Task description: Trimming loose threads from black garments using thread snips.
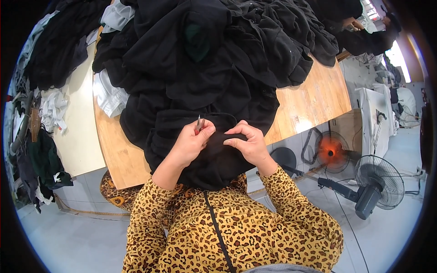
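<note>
A black garment (182,125) lies over the near edge of the wooden table and hangs down to my lap. My left hand (195,139) is closed around small metal thread snips (199,123), whose pointed tips stick up past the fingers. Just to its right, my right hand (248,142) has thumb and forefinger drawn together in a pinch above the black cloth. Whatever lies between those fingertips is too small to make out. A short gap separates the two hands.
A heap of black garments (268,41) covers most of the wooden table (318,98). White cloth (109,93) pokes out on the left, beside a pale table (77,141). Two fans, one black (378,182) and one orange-lit (332,152), stand to the right. Someone in dark sleeves (368,41) is at the far right.
</note>
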`<state>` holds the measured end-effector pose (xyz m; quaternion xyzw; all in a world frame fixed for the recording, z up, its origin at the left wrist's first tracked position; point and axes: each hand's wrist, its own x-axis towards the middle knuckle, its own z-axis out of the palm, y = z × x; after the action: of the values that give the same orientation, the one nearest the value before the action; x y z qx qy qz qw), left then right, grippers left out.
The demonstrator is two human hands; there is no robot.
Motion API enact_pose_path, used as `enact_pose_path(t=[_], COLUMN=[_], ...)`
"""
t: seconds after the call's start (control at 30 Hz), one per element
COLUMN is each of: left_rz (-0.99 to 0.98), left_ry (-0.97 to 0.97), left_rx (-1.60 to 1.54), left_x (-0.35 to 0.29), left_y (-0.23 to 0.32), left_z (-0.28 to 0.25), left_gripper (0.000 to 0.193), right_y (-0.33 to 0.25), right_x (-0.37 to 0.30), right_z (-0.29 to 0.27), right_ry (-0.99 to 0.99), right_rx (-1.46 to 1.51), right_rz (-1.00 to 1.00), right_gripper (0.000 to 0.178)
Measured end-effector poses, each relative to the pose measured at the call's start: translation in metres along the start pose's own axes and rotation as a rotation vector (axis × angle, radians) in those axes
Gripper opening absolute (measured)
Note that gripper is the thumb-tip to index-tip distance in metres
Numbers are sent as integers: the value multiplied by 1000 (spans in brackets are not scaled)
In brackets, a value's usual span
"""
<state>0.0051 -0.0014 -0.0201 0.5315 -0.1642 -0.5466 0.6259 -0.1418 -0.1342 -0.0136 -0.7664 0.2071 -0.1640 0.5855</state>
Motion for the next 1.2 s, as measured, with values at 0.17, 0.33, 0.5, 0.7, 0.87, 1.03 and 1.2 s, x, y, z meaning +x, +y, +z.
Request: enact_pose_path(t=[0.17, 0.33, 0.5, 0.7, 0.87, 1.03, 1.2], left_rz=[-7, 49, 214, 702, 733, 409, 177], left_ry=[-54, -44, 100, 155, 168, 66, 115], left_rx=[-197, -259, 73, 769, 865, 344, 236], left_x=[-1, -7, -9, -13, -5, -4, -10], left_y=[0, 7, 7, 1, -2, -5, 9], left_z=[-9, -15, -14, 10, 16, 8, 0], left_gripper=[17, 18, 9, 12, 8, 13, 16], right_y=[-2, 0, -1, -3, 1, -2, 0], right_x=[0, 0, -1, 0, -1, 2, 1], right_z=[-2, -3, -4, -4, -4, -4, -5], right_ry=[0, 22, 33, 1, 5, -20, 18], right_rx=[-3, 26, 36, 9, 13, -3, 53], right_rz=[-42, -27, -16, -15, 3, -23, 55], right_gripper=[20, 22, 23, 23, 23, 21, 21])
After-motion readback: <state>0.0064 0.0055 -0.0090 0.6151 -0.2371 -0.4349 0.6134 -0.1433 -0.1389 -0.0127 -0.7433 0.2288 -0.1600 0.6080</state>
